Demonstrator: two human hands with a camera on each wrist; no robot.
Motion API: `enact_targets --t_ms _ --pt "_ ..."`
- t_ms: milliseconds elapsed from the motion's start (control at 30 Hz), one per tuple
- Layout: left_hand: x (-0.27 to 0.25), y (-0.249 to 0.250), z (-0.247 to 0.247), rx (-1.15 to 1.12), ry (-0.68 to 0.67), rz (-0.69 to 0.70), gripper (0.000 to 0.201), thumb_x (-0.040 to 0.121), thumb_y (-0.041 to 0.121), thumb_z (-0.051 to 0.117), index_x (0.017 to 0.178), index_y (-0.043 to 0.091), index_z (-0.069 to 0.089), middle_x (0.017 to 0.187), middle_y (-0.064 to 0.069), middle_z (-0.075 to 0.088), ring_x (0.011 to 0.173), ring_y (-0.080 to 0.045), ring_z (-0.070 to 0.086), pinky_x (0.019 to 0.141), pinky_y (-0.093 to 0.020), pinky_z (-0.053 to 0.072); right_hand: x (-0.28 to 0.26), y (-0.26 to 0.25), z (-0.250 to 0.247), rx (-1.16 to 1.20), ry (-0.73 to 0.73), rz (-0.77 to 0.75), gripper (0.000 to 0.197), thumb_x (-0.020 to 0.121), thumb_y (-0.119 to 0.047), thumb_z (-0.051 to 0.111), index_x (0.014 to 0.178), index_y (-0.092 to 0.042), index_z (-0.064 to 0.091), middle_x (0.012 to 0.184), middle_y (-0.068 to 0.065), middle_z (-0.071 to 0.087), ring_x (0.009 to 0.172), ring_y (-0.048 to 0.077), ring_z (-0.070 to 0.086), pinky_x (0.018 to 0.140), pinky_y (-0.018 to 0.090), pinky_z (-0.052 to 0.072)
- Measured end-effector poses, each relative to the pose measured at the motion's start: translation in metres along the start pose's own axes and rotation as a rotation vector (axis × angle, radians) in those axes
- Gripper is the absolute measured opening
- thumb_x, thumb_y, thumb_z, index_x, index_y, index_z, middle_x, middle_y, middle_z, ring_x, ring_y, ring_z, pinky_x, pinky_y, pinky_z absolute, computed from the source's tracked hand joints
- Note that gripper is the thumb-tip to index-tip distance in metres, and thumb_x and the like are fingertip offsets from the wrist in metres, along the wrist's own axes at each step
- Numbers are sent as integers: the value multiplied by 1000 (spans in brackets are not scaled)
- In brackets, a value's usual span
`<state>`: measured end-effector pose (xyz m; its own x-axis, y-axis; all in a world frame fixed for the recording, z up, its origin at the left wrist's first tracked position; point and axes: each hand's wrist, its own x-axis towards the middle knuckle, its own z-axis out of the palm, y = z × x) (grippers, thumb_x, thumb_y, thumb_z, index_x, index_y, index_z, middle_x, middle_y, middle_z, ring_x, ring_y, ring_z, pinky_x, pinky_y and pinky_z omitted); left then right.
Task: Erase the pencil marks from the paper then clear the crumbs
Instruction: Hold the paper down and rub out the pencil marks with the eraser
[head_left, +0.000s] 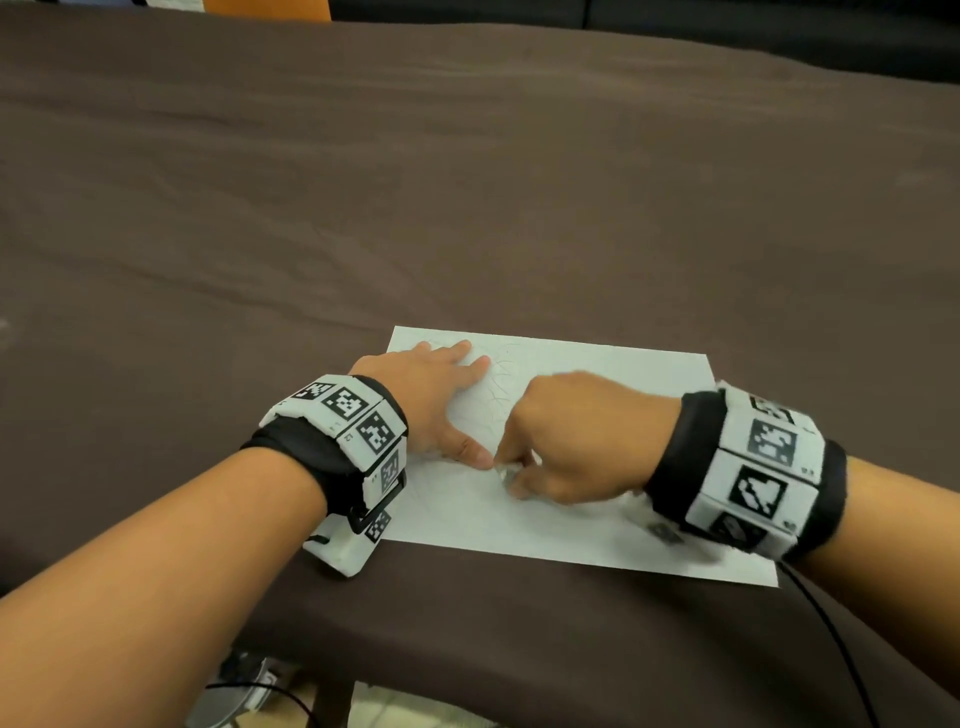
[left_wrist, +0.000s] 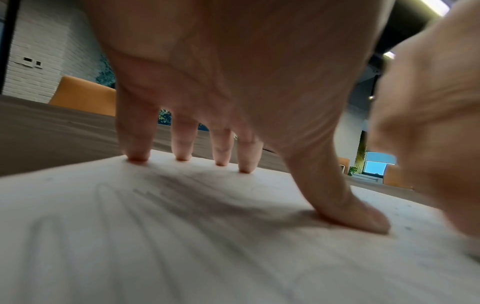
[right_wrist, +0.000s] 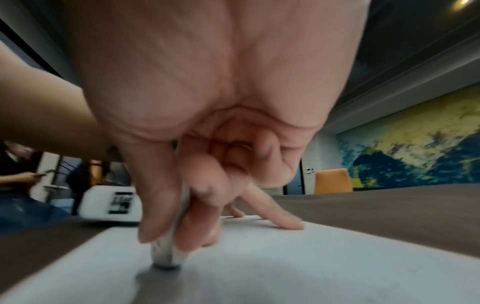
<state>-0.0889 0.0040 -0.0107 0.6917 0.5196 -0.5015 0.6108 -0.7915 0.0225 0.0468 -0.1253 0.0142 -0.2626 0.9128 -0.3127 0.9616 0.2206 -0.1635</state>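
Head view: white paper sheet (head_left: 582, 431) flat on brown-covered bench (head_left: 467, 182). Left hand (head_left: 431, 400) spread, fingers straight, pressing sheet. Right hand (head_left: 571, 441) pinches small white eraser (right_wrist: 167, 254), tip on paper. Risks: excess pressure creases or tears sheet; weak hold-down lets sheet slide; faint pencil marks (head_left: 501, 384) missed.

Table w/ dark brown cloth (head_left: 467, 182) fills the head view. Orange chair (head_left: 267, 9) at 12 o'clock, beyond the far edge. White brick wall (left_wrist: 39, 51) behind it. Blue-yellow mural (right_wrist: 415, 144) at 3 o'clock in right-wrist view. Ceiling light strip (left_wrist: 436, 6) overhead.
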Motion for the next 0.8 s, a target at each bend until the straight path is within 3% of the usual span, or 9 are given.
enact_targets --t_ms 100,167,300,433,600,700,800 --pt "-1 1 -1 10 6 -2 113 67 87 54 153 46 -4 162 22 -10 152 -15 0 119 -48 20 -17 -20 3 82 -86 -109 16 94 -31 61 91 -24 74 81 -3 71 68 19 54 65 29 46" --pt "-1 1 -1 16 7 -3 113 66 88 54 153 47 -4 162 22 -10 152 -15 0 119 -48 20 -20 -22 3 89 -109 -124 15 93 -31 62 95 -25 75 85 -4 72 71 18 58 66 30 48" --pt "-1 1 -2 4 5 -3 116 65 88 56 154 45 -4 162 21 -10 152 -14 -1 120 -48 20 1 2 -5 73 -72 18 23 91 -37 61 96 -22 77 87 -4 75 80 20 65 77 37 57" --pt "-1 1 -2 -9 1 2 116 65 87 56 154 44 -4 163 20 -10 152 -14 -1 119 -47 18 16 28 -17 88 -17 159 19 88 -38 68 98 -26 80 90 -6 76 84 19 66 79 40 59" --pt "-2 2 -2 1 2 5 114 66 86 56 154 44 -4 163 20 -10 152 -14 -1 119 -47 19 -1 6 -1 111 -84 27 24 90 -35 61 90 -17 76 82 -3 75 76 18 64 75 38 57" --pt "-2 2 -3 7 -2 3 114 67 86 56 154 45 -4 162 21 -10 152 -14 -1 119 -48 19 -13 -10 0 147 -197 -65 19 93 -35 65 100 -24 79 85 -11 75 75 13 63 76 34 57" --pt "-2 2 -2 7 -2 4 114 67 86 56 154 45 -4 162 21 -10 152 -14 -1 120 -48 19 -7 -3 -6 144 -194 -40 16 91 -35 67 99 -25 79 80 -13 72 70 10 58 77 33 56"
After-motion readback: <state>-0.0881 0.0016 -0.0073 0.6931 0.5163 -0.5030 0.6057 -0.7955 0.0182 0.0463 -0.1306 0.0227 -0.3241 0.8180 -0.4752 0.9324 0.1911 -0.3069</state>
